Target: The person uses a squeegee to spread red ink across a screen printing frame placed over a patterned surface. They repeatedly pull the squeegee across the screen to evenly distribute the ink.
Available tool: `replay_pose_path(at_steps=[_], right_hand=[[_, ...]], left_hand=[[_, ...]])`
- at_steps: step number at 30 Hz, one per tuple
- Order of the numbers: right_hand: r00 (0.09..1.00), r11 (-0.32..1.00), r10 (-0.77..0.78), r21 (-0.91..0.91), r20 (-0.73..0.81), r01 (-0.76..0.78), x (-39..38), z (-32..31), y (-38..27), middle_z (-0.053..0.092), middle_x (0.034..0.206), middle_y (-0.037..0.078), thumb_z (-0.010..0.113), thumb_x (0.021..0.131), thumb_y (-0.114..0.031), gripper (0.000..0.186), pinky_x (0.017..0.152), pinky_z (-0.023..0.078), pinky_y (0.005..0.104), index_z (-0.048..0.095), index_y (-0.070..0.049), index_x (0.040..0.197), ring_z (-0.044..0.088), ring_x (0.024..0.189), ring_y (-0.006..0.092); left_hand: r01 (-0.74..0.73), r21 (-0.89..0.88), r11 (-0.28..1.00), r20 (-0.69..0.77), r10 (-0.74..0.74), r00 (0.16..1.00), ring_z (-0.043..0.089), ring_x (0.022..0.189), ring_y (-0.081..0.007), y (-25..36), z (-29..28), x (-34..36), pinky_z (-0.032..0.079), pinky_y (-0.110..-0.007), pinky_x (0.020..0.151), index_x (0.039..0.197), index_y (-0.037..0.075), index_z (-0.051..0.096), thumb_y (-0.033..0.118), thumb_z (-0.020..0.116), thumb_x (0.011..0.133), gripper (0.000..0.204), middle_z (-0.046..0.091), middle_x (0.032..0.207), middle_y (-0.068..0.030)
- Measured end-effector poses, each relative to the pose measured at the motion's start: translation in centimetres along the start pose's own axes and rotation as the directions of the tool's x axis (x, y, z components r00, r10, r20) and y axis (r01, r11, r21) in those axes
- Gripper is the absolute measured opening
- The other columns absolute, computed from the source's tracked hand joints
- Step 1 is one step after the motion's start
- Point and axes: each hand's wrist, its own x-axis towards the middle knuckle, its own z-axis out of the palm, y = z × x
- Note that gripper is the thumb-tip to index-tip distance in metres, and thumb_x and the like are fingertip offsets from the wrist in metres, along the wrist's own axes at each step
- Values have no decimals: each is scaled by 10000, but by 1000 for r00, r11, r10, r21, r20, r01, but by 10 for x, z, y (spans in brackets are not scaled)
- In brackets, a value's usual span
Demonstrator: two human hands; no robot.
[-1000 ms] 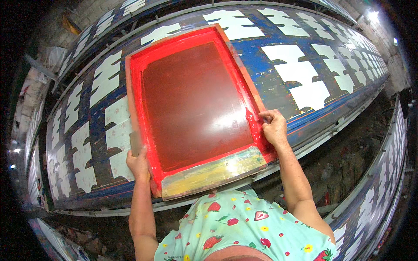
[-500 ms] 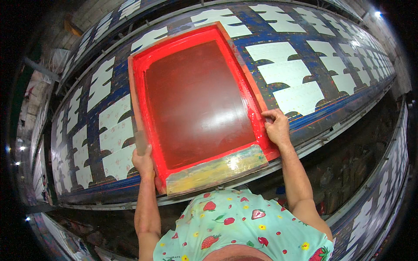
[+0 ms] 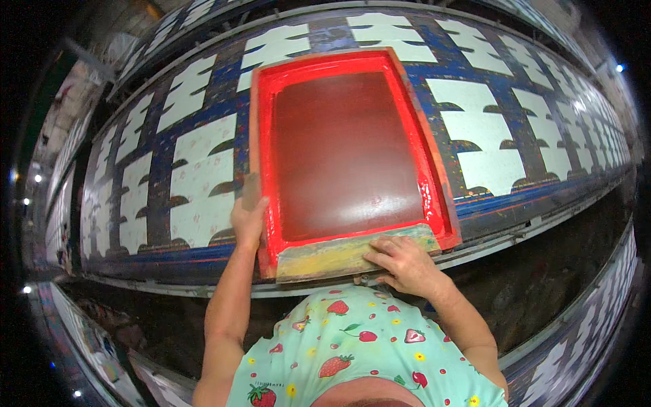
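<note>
My left hand [image 3: 249, 220] is closed on the left side of the screen [image 3: 346, 163], low down, by a grey-brown block [image 3: 251, 192] at the edge; my thumb lies beside the red rim and the fingers are mostly hidden. My right hand [image 3: 407, 264] is at the near end, its fingers bent over the yellow board [image 3: 322, 262], right of the middle, with the thumb lower, by the front edge. I cannot tell whether that grip is closed round the board or only rests on it.

The screen is right in front of me on the table [image 3: 203, 256], its near end at the table's front rail [image 3: 169, 289]. Its wooden sides are smeared red, the middle is a dark brown-red panel, and wet red paint [image 3: 427, 200] shines along the inner right side.

White notched pieces lie in rows to both sides. The nearest left piece [image 3: 203, 180] has faint reddish marks; the nearest right piece [image 3: 481, 139] looks plain. My pale green shirt [image 3: 319, 339], printed with strawberries, shows below the screen.
</note>
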Motion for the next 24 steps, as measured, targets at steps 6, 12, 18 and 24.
replay_pose_path(at_steps=[6, 12, 18, 24], right_hand=[[998, 963, 47, -264, -34, -55, 35, 9, -26, 766, 1260, 115, 746, 853, -58, 481, 1006, 568, 479, 755, -106, 1331, 726, 1158, 330], [913, 875, 304, -458, 273, -154, 95, 8, -38, 820, 1163, 129, 907, 804, -236, 541, 882, 660, 515, 785, -184, 1328, 808, 1047, 353], [891, 864, 389, -429, 233, -265, 80, 14, -54, 821, 1145, 133, 917, 798, -228, 511, 902, 642, 525, 813, -178, 1296, 796, 1057, 372], [979, 899, 200, -393, -30, -196, 57, 50, -68, 789, 1192, 106, 882, 756, -131, 561, 942, 613, 479, 790, -147, 1309, 759, 1077, 342]], left_hand=[[-195, 192, 962, -3, 199, 980, 792, 983, -343, 9, -17, 63, 600, -441, 901, 1310, -39, 744, 386, 794, 1029, 512, 824, 1020, -182], [-339, 425, 839, 23, 364, 931, 690, 1251, -447, 26, 14, 102, 552, -561, 1077, 1285, 23, 746, 314, 609, 1105, 369, 757, 1296, -228], [-378, 471, 797, 13, 423, 906, 697, 1211, -422, 24, 16, 97, 556, -575, 1045, 1241, 64, 758, 289, 599, 1103, 308, 754, 1264, -207], [-396, 481, 782, -26, 464, 885, 698, 1209, -413, 19, 22, 100, 555, -578, 1040, 1232, 73, 767, 279, 610, 1091, 295, 757, 1250, -194]])
